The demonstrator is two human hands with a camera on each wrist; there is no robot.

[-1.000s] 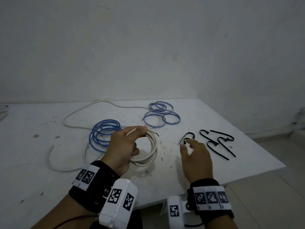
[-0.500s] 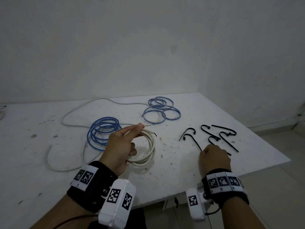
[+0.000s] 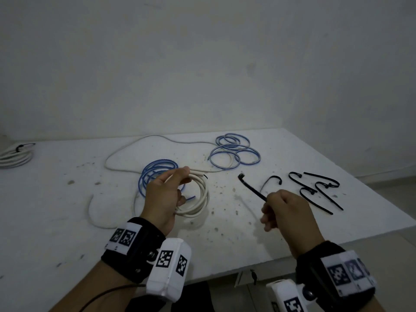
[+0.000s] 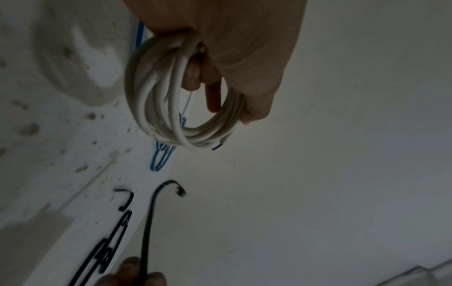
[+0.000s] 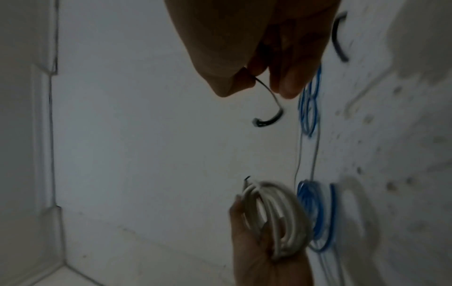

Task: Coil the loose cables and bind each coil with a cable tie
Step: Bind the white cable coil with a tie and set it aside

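Note:
My left hand (image 3: pixel 165 194) grips a coil of white cable (image 3: pixel 200 199) just above the table, thumb on top and fingers through the loop; the left wrist view shows the white coil (image 4: pixel 168 108) hanging from those fingers. My right hand (image 3: pixel 281 210) pinches one end of a black cable tie (image 3: pixel 252 188), lifted off the table with its head pointing toward the coil. In the right wrist view the tie (image 5: pixel 269 112) curves out from between thumb and fingers. The two hands are apart, with the tie's head a short gap from the coil.
Several black cable ties (image 3: pixel 315 188) lie on the white table (image 3: pixel 67 210) at the right. A blue coil (image 3: pixel 155 174) lies behind my left hand, another blue coil (image 3: pixel 234 152) farther back, and a loose white cable (image 3: pixel 135 152) loops across. A tied white coil (image 3: pixel 15 156) sits far left.
My right hand closed on a cable tie lying on the table, picked it up and brought it left toward the coil. The left hand kept holding the white coil in place.

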